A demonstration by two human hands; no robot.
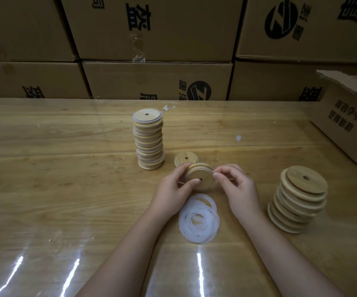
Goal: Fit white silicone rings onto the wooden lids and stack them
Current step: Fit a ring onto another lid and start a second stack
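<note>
At left on the surface, tall stack of ringed wooden lids; single lid just beside. Centre: left hand grips a tilted lid; right hand pinches what looks like its white ring at the rim. Below, loose silicone rings. Right, stack of bare lids. Best to turn the lid, seating the ring evenly all round.

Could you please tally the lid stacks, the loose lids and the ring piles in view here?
Lid stacks: 2 (left stack, right stack)
Loose lids: 2 (held lid, lying lid)
Ring piles: 1 (ring pile)
Total: 5
</note>
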